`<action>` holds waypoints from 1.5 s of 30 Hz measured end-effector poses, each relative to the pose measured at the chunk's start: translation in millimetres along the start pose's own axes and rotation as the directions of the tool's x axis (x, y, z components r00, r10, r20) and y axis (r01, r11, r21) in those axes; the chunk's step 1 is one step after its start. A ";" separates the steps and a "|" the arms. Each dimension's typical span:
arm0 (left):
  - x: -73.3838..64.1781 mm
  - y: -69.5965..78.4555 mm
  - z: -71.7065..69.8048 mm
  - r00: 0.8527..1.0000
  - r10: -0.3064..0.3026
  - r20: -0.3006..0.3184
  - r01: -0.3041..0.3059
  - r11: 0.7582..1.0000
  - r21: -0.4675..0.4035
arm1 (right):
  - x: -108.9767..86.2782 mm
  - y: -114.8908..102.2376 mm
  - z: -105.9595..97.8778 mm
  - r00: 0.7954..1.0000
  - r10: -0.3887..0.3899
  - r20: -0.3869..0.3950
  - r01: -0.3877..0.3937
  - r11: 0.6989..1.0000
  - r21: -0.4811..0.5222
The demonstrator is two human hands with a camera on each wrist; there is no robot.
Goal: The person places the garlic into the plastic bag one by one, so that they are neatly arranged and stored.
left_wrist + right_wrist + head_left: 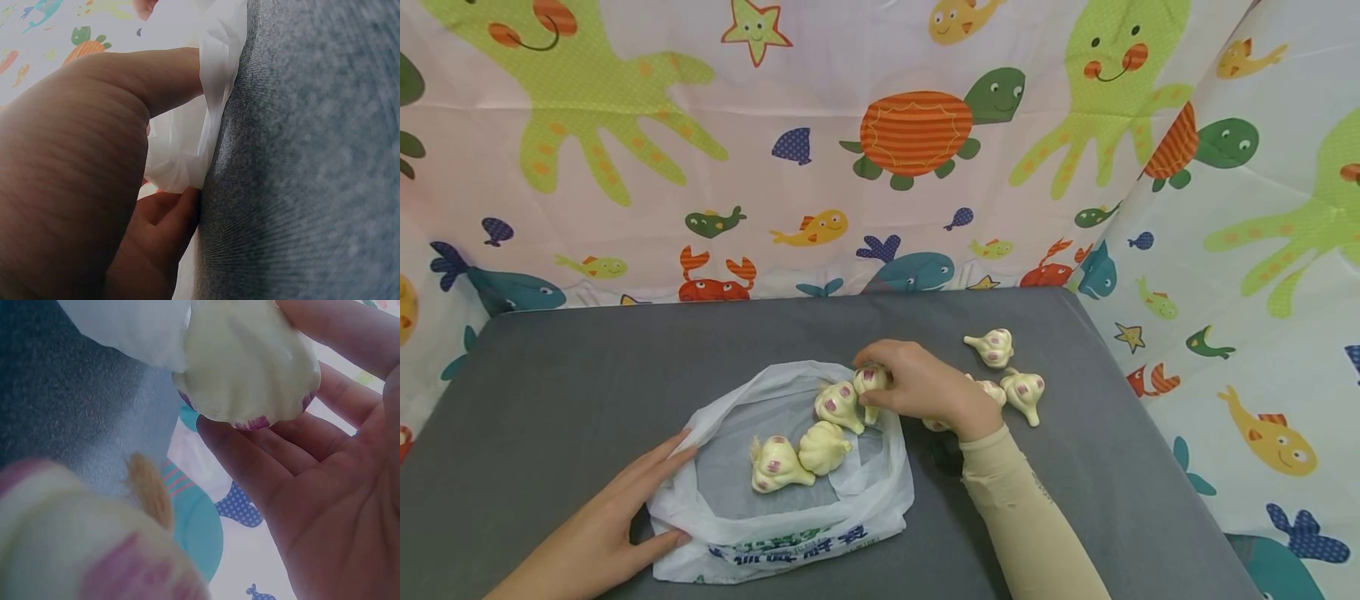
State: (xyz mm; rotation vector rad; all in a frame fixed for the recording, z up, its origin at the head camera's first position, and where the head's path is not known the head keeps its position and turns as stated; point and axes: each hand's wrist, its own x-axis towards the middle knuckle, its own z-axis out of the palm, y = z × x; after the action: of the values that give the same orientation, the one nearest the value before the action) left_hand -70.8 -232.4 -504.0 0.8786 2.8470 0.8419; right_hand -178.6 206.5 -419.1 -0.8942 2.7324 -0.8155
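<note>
A white plastic bag (pixel 782 527) with printed lettering lies with its mouth spread wide on the grey cloth. My left hand (pixel 621 512) holds its left rim, with fingers at the edge and thumb lower down; the left wrist view shows the bag's film (pixel 178 150) between them. Over the bag's right rim, my right hand (pixel 921 385) pinches a garlic bulb (pixel 870 381), seen close in the right wrist view (pixel 250 362). Inside the bag are three more bulbs, a left one (pixel 777 465), a middle one (pixel 824 448) and one (pixel 837 406) beside the held bulb.
Right of the bag lie several garlic bulbs, including a far one (pixel 996 347) and a right one (pixel 1024 393). Others are partly hidden by the right wrist. A grey cloth (pixel 587 367) covers the table. Behind and to the right hangs a sea-animal curtain (pixel 820 75).
</note>
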 end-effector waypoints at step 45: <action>-1.5 1.1 2.0 1.000 -0.009 0.000 0.009 1.000 0.001 | 13.3 -15.3 30.0 0.990 -0.086 0.110 0.090 0.996 -0.029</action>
State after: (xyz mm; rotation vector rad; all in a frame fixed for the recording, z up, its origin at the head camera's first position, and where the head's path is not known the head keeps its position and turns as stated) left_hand -68.6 -231.4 -505.4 0.8660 2.8488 0.8398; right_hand -172.6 174.8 -435.7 -1.0404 2.6369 -0.7155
